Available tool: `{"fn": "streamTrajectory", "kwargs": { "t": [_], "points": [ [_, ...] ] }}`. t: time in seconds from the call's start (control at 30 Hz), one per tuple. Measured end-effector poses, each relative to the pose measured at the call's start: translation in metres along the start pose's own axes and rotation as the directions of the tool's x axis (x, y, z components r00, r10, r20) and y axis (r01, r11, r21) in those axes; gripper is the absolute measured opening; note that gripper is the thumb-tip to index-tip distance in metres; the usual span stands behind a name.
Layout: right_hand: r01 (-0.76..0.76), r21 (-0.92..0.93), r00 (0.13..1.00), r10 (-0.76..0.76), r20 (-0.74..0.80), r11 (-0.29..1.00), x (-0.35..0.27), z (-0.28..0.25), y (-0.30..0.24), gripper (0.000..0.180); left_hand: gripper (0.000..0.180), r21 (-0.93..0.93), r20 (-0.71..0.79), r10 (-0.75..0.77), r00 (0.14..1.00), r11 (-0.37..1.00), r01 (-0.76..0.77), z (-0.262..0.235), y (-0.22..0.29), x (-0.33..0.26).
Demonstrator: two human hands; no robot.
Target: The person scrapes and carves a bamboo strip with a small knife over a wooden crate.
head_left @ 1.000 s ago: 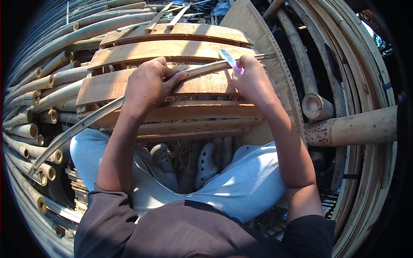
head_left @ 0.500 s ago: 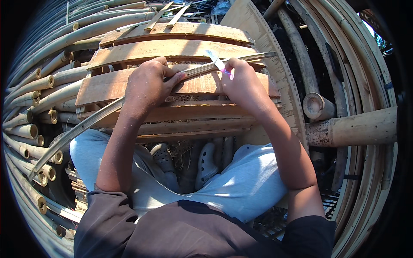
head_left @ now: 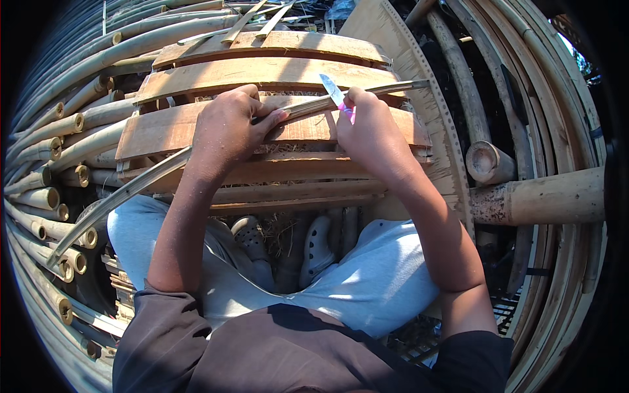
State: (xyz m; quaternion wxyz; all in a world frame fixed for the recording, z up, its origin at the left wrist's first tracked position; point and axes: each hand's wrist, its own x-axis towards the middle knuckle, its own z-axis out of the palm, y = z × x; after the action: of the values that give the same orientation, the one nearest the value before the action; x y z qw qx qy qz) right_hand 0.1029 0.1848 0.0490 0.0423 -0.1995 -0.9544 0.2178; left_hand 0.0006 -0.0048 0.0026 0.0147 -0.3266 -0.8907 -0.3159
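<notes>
Two bare hands work over a long thin bamboo strip (head_left: 164, 171) that runs from the lower left up to the upper right, lying across a rack of wide wooden slats (head_left: 262, 72).

At the far left, a stack of round bamboo poles (head_left: 46, 196) lies with cut ends facing the viewer. The strip's lower end passes in front of them.

Next, the left hand (head_left: 229, 128) is closed over the strip, fingers curled on top and thumb stretched along it, pressing it down onto the slats. That grip appears meant to keep the springy strip from sliding or twisting.

Just beside it, the right hand (head_left: 370, 131) is wrapped shut around a small knife (head_left: 335, 93) with a pink handle. The pale blade pokes up out of the fist and sits against the strip's upper edge, angled away from the body, as if to shave it.

Below the hands, the person's light blue trousers (head_left: 380, 281) and grey clogs (head_left: 318, 245) show; the knees sit on either side of the rack, so the work stays close and braced.

To the right, a curved pale board with rows of small holes (head_left: 445, 144) rises beside the rack. Further right, a thick bamboo pole (head_left: 537, 196) lies crosswise, and a short hollow piece (head_left: 488, 162) stands near it. More long bent poles crowd the right edge, leaving little room for the strip's far end.
</notes>
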Motion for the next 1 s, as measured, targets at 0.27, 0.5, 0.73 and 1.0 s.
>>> {"fn": "streamTrajectory", "kwargs": {
  "t": [0.27, 0.5, 0.73, 1.0],
  "points": [
    [-0.066, 0.078, 0.998, 0.066, 0.011, 0.995, 0.002, -0.008, 0.001, 0.025, 0.036, -0.004, 0.018, -0.023, 1.000, 1.000, 0.023, 0.001, 0.000, 0.001],
    [-0.046, 0.129, 0.998, 0.041, 0.037, 0.991, 0.003, -0.011, 0.002, 0.021, 0.038, -0.012, 0.013, 0.005, 1.000, 1.000, -0.005, 0.001, 0.000, -0.002],
    [-0.088, 0.047, 0.996, 0.087, 0.021, 0.995, 0.002, -0.014, -0.002, 0.025, 0.039, 0.017, -0.010, 0.029, 1.000, 0.999, -0.029, 0.002, 0.001, 0.000],
    [-0.097, -0.012, 0.995, 0.096, -0.040, 0.995, 0.010, -0.015, 0.002, 0.023, 0.039, -0.012, -0.003, -0.002, 1.000, 1.000, 0.002, -0.001, 0.006, -0.001]
  ]
}}
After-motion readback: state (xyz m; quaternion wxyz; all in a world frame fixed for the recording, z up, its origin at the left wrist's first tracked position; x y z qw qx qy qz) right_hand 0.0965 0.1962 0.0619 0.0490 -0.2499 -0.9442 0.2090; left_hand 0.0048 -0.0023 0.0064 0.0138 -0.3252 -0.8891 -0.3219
